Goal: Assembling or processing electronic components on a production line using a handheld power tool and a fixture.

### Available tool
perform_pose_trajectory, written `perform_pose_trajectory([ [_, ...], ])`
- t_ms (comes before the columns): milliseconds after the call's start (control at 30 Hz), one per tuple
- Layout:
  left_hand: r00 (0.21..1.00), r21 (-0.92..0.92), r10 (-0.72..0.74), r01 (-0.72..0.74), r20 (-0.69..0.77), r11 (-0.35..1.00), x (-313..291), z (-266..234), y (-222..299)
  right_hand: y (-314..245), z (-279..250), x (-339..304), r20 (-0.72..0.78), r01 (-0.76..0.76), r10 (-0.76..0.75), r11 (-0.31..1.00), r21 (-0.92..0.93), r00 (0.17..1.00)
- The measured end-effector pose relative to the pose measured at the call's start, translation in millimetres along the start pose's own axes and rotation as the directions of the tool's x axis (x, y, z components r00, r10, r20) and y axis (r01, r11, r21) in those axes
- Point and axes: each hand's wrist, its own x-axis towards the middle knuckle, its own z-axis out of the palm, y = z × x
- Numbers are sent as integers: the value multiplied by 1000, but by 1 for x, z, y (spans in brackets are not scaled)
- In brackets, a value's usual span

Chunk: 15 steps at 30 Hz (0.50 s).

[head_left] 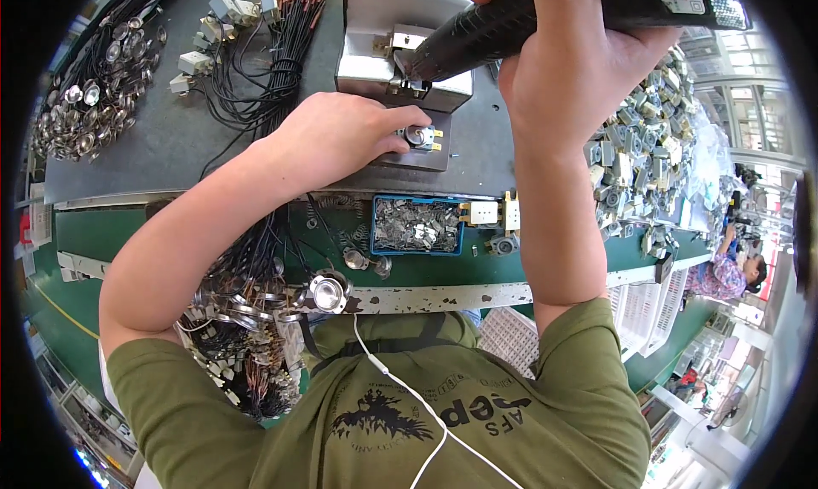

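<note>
My left hand point(341, 135) reaches in from the left, its thumb and forefinger closed on a small round metal part with brass-coloured tabs point(419, 136). That part rests on a flat dark metal block point(436, 158). My right hand point(567, 71) is raised at the upper right, wrapped round a long black tapered handheld tool point(490, 33). The tool's narrow end points down and left, over a small switch-like metal part point(407, 40) in a white metal fixture point(366, 71). Whether the tip touches that part is hard to tell.
A blue tray point(376, 225) of small metal clips stands nearer me, beside white-bodied switch parts point(483, 213). Black wires in bundles point(285, 71) and round metal caps point(94, 93) lie at left. Many small housings point(635, 161) are heaped at right. Far right, another person point(724, 274) sits.
</note>
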Motion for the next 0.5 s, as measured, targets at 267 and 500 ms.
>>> perform_pose_trajectory([
  [267,997,18,-36,35,66,999,2,-6,1,17,9,8,95,63,-164,756,651,982],
  [500,1000,1,7,-7,-1,1000,-1,-2,0,1,19,-12,14,145,-145,989,-14,989],
])
